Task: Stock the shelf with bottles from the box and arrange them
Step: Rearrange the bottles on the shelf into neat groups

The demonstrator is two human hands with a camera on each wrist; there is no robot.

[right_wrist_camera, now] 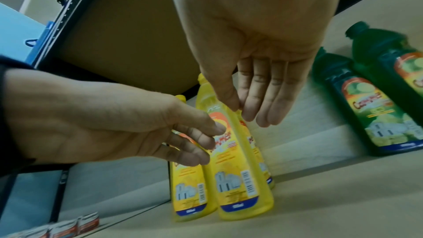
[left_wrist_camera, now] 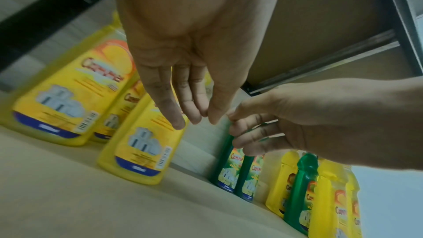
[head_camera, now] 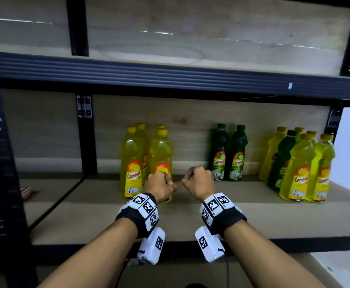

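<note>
Several yellow bottles [head_camera: 131, 163] stand in a group at the middle of the wooden shelf [head_camera: 87, 215]. Two green bottles [head_camera: 228, 154] stand to their right, and a mixed yellow and green cluster [head_camera: 301, 167] stands at the far right. My left hand [head_camera: 161, 183] hovers just in front of the nearest yellow bottle [left_wrist_camera: 139, 151], fingers loosely bent, holding nothing. My right hand [head_camera: 197, 181] hangs beside it, between the yellow group and the green pair [right_wrist_camera: 357, 106], also loose and holding nothing. The two hands nearly touch at the fingertips.
The upper shelf's dark beam [head_camera: 170, 75] runs low overhead. A black upright post [head_camera: 87, 134] stands behind and left of the yellow group. Small red and white packets [right_wrist_camera: 68, 227] lie at the shelf's far left. A brown surface [head_camera: 253, 273] lies below the shelf's front edge.
</note>
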